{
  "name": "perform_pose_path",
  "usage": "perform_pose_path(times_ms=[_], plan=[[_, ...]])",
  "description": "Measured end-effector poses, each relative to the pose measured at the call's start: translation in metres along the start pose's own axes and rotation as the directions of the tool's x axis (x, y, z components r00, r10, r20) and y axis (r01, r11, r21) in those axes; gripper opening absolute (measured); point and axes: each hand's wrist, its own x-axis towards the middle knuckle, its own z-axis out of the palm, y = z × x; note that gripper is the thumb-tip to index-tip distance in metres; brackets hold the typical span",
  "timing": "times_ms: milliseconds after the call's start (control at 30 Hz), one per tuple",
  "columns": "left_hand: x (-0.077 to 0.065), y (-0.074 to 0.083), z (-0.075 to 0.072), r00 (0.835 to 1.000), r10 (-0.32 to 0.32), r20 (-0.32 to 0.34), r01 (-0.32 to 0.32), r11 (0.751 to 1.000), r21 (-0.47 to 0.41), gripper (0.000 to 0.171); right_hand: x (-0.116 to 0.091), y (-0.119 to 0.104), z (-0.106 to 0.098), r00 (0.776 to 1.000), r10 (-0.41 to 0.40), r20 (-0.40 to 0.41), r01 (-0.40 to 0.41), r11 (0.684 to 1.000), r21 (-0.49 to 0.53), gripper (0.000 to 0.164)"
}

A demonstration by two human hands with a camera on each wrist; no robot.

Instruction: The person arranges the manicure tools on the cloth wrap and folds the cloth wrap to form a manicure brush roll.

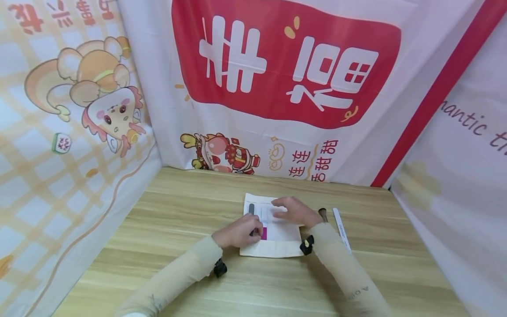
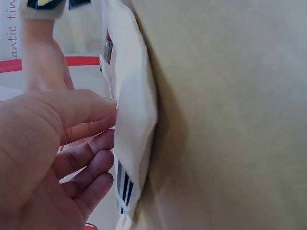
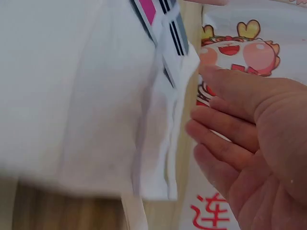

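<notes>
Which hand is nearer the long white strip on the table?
Right. The right hand is to the left of the white strip, fingers over the pale sheet; the left hand is farther left, beside the magenta patch.

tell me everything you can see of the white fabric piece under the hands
The white piece looks like soft layered fabric, roughly rectangular, creased, with a band along its near edge. It lies on the wood-patterned table; striped flat strips show between its layers, and a magenta patch shows on top. The left hand touches its left half; the right hand is over its right half, contact unclear.
</notes>
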Motion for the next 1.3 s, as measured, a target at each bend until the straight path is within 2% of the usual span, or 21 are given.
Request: perform_pose_path(times_ms=[167,367,567,767,900,1067,1200,1300], plan=[[0.014,-0.001,-0.007,1.000,-0.004,-0.013,0.004,1.000,0.009,0.006,-0.037,0.020,-0.024,0.997,0.067,0.023,-0.067,0.997,-0.028,0.048],[0.034,-0.008,-0.011,0.998,0.019,-0.060,-0.015,0.998,0.054,0.010,-0.090,0.048,-0.045,0.987,0.159,-0.019,-0.160,0.985,-0.072,0.053],[0.048,-0.013,-0.009,0.998,-0.026,-0.055,0.029,0.998,0.061,0.011,-0.132,0.082,-0.055,0.969,0.237,-0.078,-0.240,0.970,-0.044,0.052],[0.056,-0.016,-0.003,0.997,0.023,-0.078,-0.017,0.997,0.078,0.007,-0.164,0.102,-0.052,0.944,0.285,-0.166,-0.289,0.957,0.001,0.050],[0.058,-0.017,0.000,0.997,0.027,-0.078,-0.022,0.998,0.066,0.006,-0.171,0.114,-0.042,0.924,0.324,-0.201,-0.325,0.945,0.029,0.049],[0.059,-0.015,0.000,0.998,0.014,-0.062,-0.010,0.998,0.063,0.007,-0.168,0.127,-0.030,0.898,0.382,-0.218,-0.379,0.924,0.058,0.047],[0.059,-0.014,0.000,0.999,-0.008,-0.048,0.011,0.998,0.064,0.008,-0.156,0.127,-0.033,0.866,0.452,-0.215,-0.454,0.890,0.042,0.029],[0.059,-0.014,0.000,0.999,-0.019,-0.037,0.021,0.997,0.072,0.008,-0.143,0.123,-0.039,0.849,0.498,-0.178,-0.504,0.864,0.012,0.017]])
